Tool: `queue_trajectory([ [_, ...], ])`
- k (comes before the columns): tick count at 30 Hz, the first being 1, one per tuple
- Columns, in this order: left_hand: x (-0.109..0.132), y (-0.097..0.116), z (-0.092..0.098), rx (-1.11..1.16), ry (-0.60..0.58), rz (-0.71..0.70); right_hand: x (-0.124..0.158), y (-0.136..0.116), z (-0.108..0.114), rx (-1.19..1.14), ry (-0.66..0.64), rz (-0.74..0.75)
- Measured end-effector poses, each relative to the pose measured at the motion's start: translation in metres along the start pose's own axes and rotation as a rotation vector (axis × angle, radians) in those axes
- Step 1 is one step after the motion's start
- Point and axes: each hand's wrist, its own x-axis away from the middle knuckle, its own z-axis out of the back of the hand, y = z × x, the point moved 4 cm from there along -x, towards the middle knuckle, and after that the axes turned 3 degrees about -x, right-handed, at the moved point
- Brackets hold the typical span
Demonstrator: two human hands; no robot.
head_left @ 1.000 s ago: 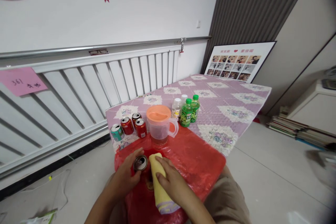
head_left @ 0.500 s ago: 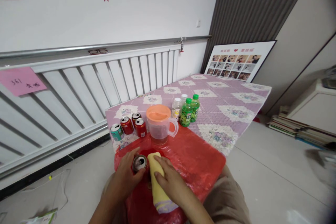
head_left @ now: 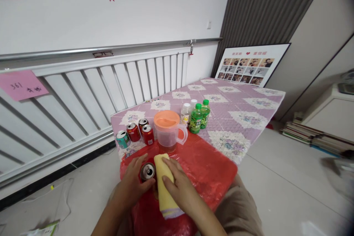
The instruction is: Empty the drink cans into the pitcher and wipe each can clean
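Note:
My left hand (head_left: 132,186) is wrapped round an opened drink can (head_left: 148,171) that stands on a red plastic sheet (head_left: 204,171). My right hand (head_left: 181,190) lies with fingers stretched flat on a folded yellow cloth (head_left: 163,184), pressing it against the can's right side. The cloth runs from beside the can back toward me.
A clear jug with an orange lid (head_left: 167,129) stands just beyond the can. Left of it are three red cans (head_left: 141,131) and a teal can (head_left: 123,139); right of it are green bottles (head_left: 199,118) and a pale bottle (head_left: 186,114). The purple quilted table (head_left: 243,110) meets a radiator (head_left: 91,88).
The cloth under my right hand has slid forward along the can's side, toward the jug. My left hand has kept its grip on the can.

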Motion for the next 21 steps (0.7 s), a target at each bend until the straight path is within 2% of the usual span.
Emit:
queue_trajectory([
  [4, 0.001, -0.003, -0.003, -0.018, 0.004, 0.004, 0.001, 0.017, -0.010, 0.026, -0.038, -0.042],
  [8, 0.001, -0.001, 0.001, 0.050, -0.096, -0.048, 0.002, 0.030, -0.013, -0.001, -0.064, -0.100],
  [11, 0.001, 0.001, 0.002, 0.130, -0.191, -0.056, 0.000, 0.024, -0.007, -0.016, -0.037, -0.109],
  [16, 0.001, 0.006, 0.001, 0.236, -0.277, -0.094, -0.005, 0.001, 0.005, -0.051, 0.008, -0.001],
  [21, 0.001, 0.005, 0.000, 0.274, -0.301, -0.108, -0.001, 0.013, -0.003, 0.008, -0.052, -0.056],
])
